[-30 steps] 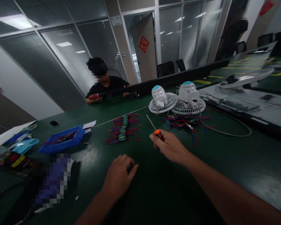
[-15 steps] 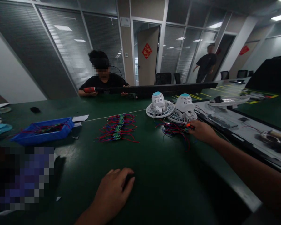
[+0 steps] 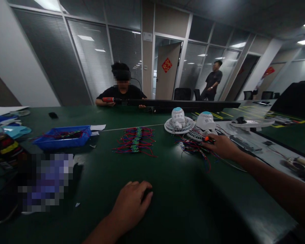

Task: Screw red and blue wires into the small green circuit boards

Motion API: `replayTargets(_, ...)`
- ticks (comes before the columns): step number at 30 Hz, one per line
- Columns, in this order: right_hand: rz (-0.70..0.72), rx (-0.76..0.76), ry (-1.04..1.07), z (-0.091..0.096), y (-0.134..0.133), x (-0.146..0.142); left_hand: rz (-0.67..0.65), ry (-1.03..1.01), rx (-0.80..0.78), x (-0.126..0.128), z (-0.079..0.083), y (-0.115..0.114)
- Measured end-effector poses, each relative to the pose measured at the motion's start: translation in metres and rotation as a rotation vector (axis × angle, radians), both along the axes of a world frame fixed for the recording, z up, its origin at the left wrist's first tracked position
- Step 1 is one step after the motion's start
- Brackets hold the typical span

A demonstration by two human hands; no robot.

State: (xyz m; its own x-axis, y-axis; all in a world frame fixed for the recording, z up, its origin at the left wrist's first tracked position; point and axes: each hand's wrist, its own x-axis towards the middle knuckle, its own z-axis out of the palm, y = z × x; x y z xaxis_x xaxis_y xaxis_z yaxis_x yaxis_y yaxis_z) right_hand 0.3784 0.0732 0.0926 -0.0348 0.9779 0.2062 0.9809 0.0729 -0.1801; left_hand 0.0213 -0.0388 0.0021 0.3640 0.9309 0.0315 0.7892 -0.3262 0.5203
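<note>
My right hand [image 3: 222, 146] is stretched out to the right, closed around an orange-handled screwdriver [image 3: 207, 138]. It lies on a tangle of red and blue wires [image 3: 193, 146] just in front of two white fan parts [image 3: 179, 121] with teal caps. My left hand [image 3: 132, 203] rests near me on the green table [image 3: 167, 189], fingers curled over a small dark object I cannot make out. A neat row of small green boards with red and blue wires [image 3: 135, 140] lies in the middle of the table.
A blue tray [image 3: 62, 137] of wired parts stands at the left, with paper scraps beside it. Across the table a seated person [image 3: 122, 93] holds a long black bar [image 3: 183, 103]. Another person [image 3: 212, 81] stands by the doorway. More fan parts lie at the right.
My right hand has carried the screwdriver from the middle of the table out to the wire tangle by the fans. My left hand has stayed put. The view has lifted and turned.
</note>
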Motion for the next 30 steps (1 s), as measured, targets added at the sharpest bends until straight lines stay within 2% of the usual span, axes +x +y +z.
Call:
replayTargets(3, 0.041, 0.013, 0.185, 0.008, -0.013, -0.044, 0.073, -0.229, -0.069, -0.002, 0.003, 0.001)
replayTargets(5, 0.133, -0.044, 0.331, 0.001, -0.028, -0.088, 0.157, -0.498, -0.167, -0.002, 0.005, 0.001)
replayTargets(7, 0.243, -0.120, 0.480, -0.013, -0.047, -0.139, 0.285, -0.765, -0.253, -0.002, 0.005, 0.001)
replayTargets(10, 0.389, -0.245, 0.666, -0.041, -0.076, -0.207, 0.298, -1.079, -0.336, -0.003, -0.001, 0.001)
replayTargets(13, 0.408, -0.276, 0.782, -0.058, -0.092, -0.243, 0.423, -1.273, -0.328, -0.004, -0.008, 0.002)
replayTargets(17, 0.457, -0.296, 0.848, -0.060, -0.096, -0.239, 0.454, -1.334, -0.247, -0.007, -0.008, 0.007)
replayTargets(20, 0.365, -0.301, 0.854, -0.057, -0.098, -0.217, 0.532, -1.420, -0.197, -0.013, -0.004, 0.014)
replayTargets(22, 0.294, -0.307, 0.815, -0.055, -0.099, -0.200, 0.544, -1.477, -0.263, -0.019, -0.001, 0.019)
replayTargets(23, 0.314, -0.295, 0.790, -0.055, -0.100, -0.193, 0.514, -1.506, -0.336, -0.022, 0.000, 0.021)
replayTargets(27, 0.497, -0.268, 0.610, -0.053, -0.100, -0.171, 0.358, -1.526, -0.570, -0.031, 0.004, 0.025)
replayTargets(30, 0.569, -0.127, 0.497, -0.053, -0.102, -0.166, 0.331, -1.472, -0.578, -0.030, 0.003, 0.026)
